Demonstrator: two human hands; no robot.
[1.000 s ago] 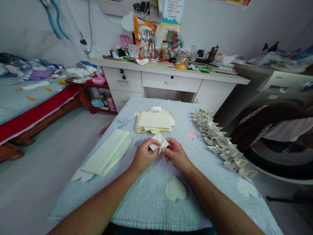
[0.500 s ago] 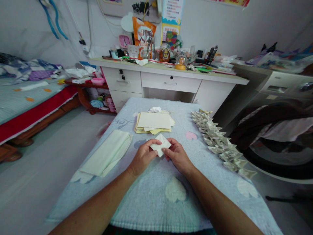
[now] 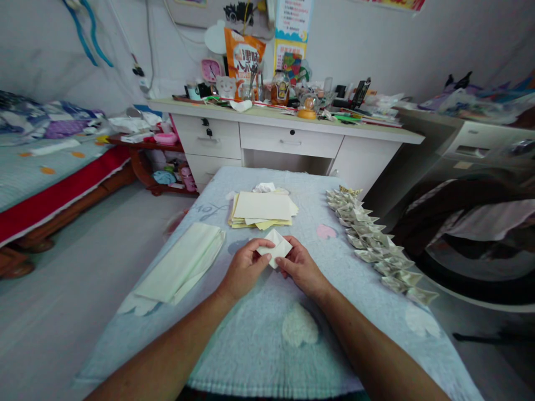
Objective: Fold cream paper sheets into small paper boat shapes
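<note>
Between my two hands is a small square of folded white paper (image 3: 275, 243), turned corner-up like a diamond, with crease lines on its face. My left hand (image 3: 249, 263) pinches its left corner between thumb and fingers. On the opposite side, my right hand (image 3: 301, 265) grips the right corner, thumb on top and fingers underneath. Just beyond the hands lies a stack of cream and yellow paper sheets (image 3: 262, 206). A long folded bundle of pale paper (image 3: 181, 262) rests to the left. Down the right side runs a row of several pointed folded-paper pieces (image 3: 376, 245).
A pale blue patterned cloth (image 3: 259, 340) covers the table. Crumpled white paper (image 3: 264, 187) sits behind the stack. Past the table stands a cluttered white desk (image 3: 288, 139). A washing machine (image 3: 472, 145) is on the right, a bed (image 3: 62, 189) on the left.
My hands hold the folded paper almost exactly as before, with only a slight shift of the fingers. The whole view has drifted a little.
</note>
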